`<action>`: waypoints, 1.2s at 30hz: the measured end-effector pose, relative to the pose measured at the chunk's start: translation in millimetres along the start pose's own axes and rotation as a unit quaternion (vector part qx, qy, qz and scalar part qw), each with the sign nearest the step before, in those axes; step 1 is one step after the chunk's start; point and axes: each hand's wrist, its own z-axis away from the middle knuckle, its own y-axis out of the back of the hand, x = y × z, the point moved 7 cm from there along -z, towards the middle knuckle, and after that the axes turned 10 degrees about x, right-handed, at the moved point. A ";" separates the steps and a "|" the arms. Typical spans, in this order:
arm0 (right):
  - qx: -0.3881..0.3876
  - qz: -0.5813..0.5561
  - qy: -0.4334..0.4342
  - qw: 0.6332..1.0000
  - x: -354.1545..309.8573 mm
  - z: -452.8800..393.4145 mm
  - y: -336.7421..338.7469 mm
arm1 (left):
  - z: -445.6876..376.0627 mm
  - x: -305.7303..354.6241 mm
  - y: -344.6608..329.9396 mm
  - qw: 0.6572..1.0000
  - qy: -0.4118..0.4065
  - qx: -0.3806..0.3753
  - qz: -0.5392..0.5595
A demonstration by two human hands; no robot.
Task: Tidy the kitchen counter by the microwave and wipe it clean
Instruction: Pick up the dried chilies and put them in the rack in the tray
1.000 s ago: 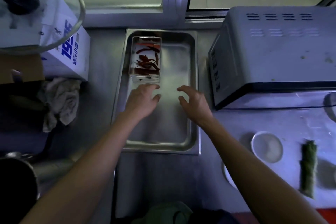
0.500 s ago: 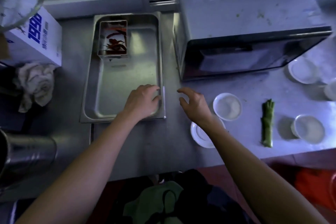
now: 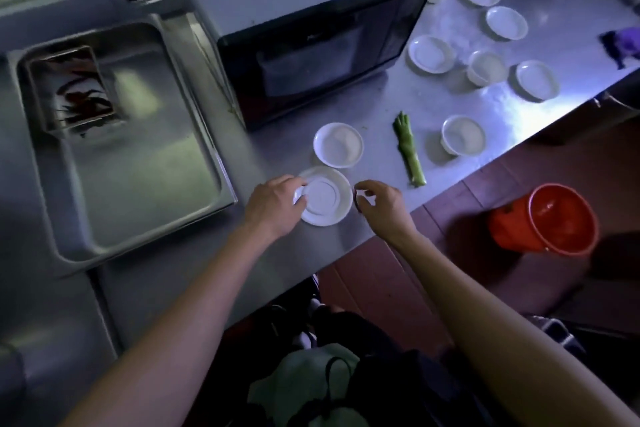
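The steel counter [image 3: 408, 104] carried the microwave [image 3: 311, 28] at the far centre, its dark door facing the near edge. Directly near of it lay an upturned white saucer [image 3: 325, 196], close to the counter's near edge. The left hand [image 3: 275, 206] rested on the saucer's left rim, fingers curled over the edge and gripping it. The right hand [image 3: 379, 206] sat just beside the saucer's right rim with fingers loosely curled — whether it touched the rim could not be told, and it held nothing visible. A small white bowl [image 3: 338, 145] stood just beyond the saucer, touching or nearly touching it. To the right lay a green vegetable stalk [image 3: 408, 149], and right of that another small bowl [image 3: 463, 134]. Five more small white dishes [image 3: 431, 54] were scattered to the right of the microwave. On the left stood a steel tray [image 3: 138, 184] holding a smaller container of red chillies [image 3: 74, 90] in its far left corner. An orange bucket [image 3: 554, 218] stood on the floor — right of the counter.
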 end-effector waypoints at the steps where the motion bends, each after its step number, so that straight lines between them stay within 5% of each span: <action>1: 0.001 0.007 -0.016 1.000 11.1 6.4 2.9 | 4.1 6.1 -8.5 1.000 -0.007 -0.009 0.005; 15: -0.042 0.084 -0.068 0.993 48.3 3.4 -23.3 | 14.7 34.6 -68.1 0.995 -0.023 -0.090 -0.047; 36: -0.027 0.054 -0.011 0.998 76.7 -29.5 -16.4 | 5.2 40.5 -78.9 0.996 0.055 -0.070 -0.032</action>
